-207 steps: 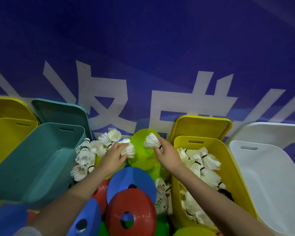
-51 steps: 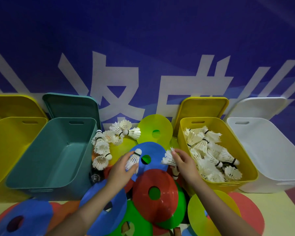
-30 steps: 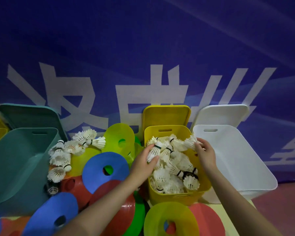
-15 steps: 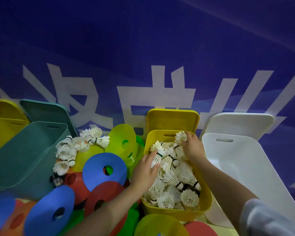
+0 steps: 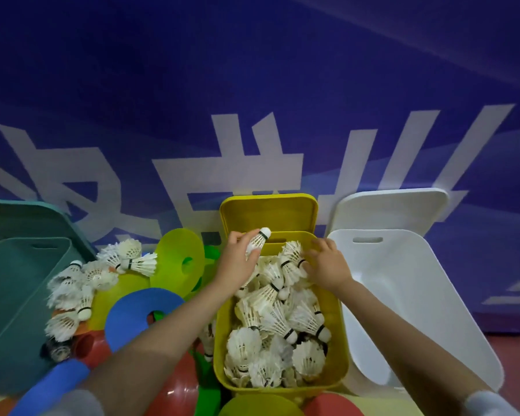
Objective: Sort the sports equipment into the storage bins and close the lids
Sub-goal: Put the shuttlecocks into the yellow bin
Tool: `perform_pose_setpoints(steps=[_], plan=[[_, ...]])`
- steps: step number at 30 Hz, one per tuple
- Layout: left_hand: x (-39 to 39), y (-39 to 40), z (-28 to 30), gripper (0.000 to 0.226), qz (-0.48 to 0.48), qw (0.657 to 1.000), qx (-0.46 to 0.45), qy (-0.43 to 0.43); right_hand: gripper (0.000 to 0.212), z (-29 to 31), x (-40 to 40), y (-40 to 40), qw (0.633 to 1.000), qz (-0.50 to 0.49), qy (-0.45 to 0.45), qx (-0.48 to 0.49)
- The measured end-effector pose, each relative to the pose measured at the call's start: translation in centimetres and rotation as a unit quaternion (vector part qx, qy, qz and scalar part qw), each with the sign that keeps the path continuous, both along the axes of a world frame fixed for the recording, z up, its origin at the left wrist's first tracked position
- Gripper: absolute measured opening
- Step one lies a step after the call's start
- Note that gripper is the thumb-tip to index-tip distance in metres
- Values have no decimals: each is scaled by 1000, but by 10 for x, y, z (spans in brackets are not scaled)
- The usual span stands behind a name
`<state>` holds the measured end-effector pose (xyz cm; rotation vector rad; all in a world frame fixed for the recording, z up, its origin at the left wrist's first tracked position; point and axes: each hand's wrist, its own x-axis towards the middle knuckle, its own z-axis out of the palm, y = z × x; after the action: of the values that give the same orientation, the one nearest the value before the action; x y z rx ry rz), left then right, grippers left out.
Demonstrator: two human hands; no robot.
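Note:
A yellow bin (image 5: 341, 334) in the middle holds several white shuttlecocks (image 5: 278, 322). Its yellow lid (image 5: 269, 213) leans on the wall behind it. My left hand (image 5: 237, 262) is over the bin's far left corner and pinches one shuttlecock (image 5: 258, 240), cork end up. My right hand (image 5: 324, 264) rests with spread fingers on the shuttlecocks at the bin's far right. More shuttlecocks (image 5: 87, 280) lie in a loose pile to the left, on flat discs.
An empty white bin (image 5: 409, 295) with its lid (image 5: 388, 207) stands at the right. A teal bin (image 5: 15, 295) and lid (image 5: 27, 217) stand at the left. Yellow-green (image 5: 177, 259), blue (image 5: 138, 313) and red discs (image 5: 174, 388) are heaped between the bins.
My left hand has lifted a shuttlecock to the bin's far left corner. My right hand has moved from the bin's far middle to the far right and spread its fingers over the pile.

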<state>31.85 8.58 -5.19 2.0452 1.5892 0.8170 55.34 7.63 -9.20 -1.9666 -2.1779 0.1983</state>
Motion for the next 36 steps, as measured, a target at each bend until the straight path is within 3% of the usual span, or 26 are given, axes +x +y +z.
perform_pose_setpoints(steps=[5,12,15,21,27,32,36], plan=[[3,37,-28,45,-89,982,-28,165,34,-2,-6,0,1000,-10,26,-12],[4,49,-48,25,-42,958,9,283,38,-8,-6,3,999,-17,45,5],[7,48,-44,31,-58,969,2,240,40,-8,-5,2,998,-24,50,26],[-26,17,-24,29,-61,996,39,55,34,1,-12,-15,987,-53,78,130],[-98,-29,-17,24,-5,999,39,-21,22,36,-96,-65,937,-48,319,138],[-164,-67,-23,25,39,997,45,-47,19,45,-200,-125,874,-4,481,65],[-217,-89,-33,28,73,996,43,-23,23,-3,-268,-169,857,-13,515,-10]])
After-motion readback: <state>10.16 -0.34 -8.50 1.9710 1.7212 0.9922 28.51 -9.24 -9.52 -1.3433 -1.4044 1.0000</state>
